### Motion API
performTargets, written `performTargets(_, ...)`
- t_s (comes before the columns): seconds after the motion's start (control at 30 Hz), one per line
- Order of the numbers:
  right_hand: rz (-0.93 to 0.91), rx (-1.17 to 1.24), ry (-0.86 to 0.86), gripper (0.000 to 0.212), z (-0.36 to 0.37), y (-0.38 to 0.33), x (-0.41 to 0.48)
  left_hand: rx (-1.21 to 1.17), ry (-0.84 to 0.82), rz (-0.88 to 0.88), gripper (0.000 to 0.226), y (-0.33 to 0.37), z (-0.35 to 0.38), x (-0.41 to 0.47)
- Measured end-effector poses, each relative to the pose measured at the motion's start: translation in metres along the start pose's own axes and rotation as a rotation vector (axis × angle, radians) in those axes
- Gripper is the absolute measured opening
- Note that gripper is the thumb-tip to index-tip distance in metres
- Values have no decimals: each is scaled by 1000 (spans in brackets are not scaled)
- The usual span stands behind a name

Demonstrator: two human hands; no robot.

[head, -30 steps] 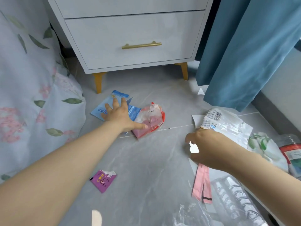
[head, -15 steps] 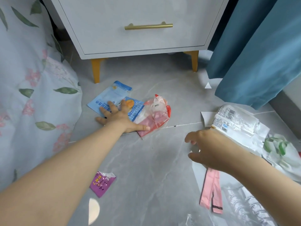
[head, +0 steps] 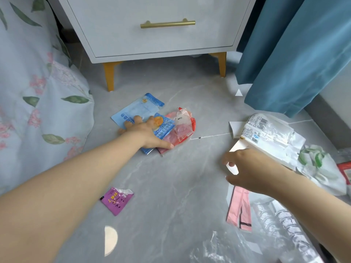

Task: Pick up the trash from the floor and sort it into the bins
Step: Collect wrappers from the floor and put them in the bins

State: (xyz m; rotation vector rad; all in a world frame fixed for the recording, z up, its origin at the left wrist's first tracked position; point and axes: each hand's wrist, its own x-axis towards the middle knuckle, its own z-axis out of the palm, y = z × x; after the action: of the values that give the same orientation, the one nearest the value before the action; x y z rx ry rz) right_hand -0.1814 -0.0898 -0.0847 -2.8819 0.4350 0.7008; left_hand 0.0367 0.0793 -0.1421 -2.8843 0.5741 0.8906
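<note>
Two glossy blue packets [head: 138,111] lie overlapped on the grey marbled floor [head: 171,177], the nearer one printed with an orange disc. Against their right edge sits a crumpled red and clear wrapper [head: 182,128], creased and shiny. The left hand [head: 146,132] rests flat on this little heap. Its fingers [head: 137,118] are spread apart across the blue packets, and the thumb lies along the near edge of the red wrapper. The hand hides part of each packet.

Near and to the left lies a torn purple sachet [head: 116,201], flat, with a ragged white edge at its far end. On the right, the right hand [head: 248,168] hovers with curved fingers beside a crinkled white wrapper [head: 266,133] bearing a barcode. Whether the hand grips anything cannot be told, as a bright patch sits between the fingertips. Below the wrist a folded pink strip [head: 239,209] lies on clear ribbed plastic [head: 284,230], which the lower frame edge cuts off. Farther right sits a crumpled white and green bag [head: 321,168], and a red-labelled item [head: 346,172] is clipped by the right edge.

Far off stands a pale grey nightstand [head: 161,40] with a brass bar handle [head: 167,23] and yellow tapered legs. Teal curtain folds [head: 294,54] hang on the right, and a soft floral bedsheet [head: 38,92] drapes on the left.
</note>
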Motion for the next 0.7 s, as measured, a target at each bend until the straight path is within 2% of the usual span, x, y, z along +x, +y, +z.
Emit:
performTargets(0.07,-6,-17,-15,37,1,0,-4,14,-33,35,133,-9,2,-6)
performTargets(0.33,-29,-33,-30,26,-6,-9,-17,35,-36,91,123,-16,24,-46)
performTargets(0.43,-15,-42,-31,34,-11,-11,-27,56,0,74,127,-8,39,-60)
performTargets(0.57,6,-35,-32,38,-16,-5,-42,90,-17,20,149,4,40,-63)
performTargets(0.63,43,-29,-37,43,-17,2,-48,113,-31,16,147,10,33,-63)
performTargets(0.7,102,-29,-30,49,-15,14,-51,153,-25,28,133,15,27,-62)
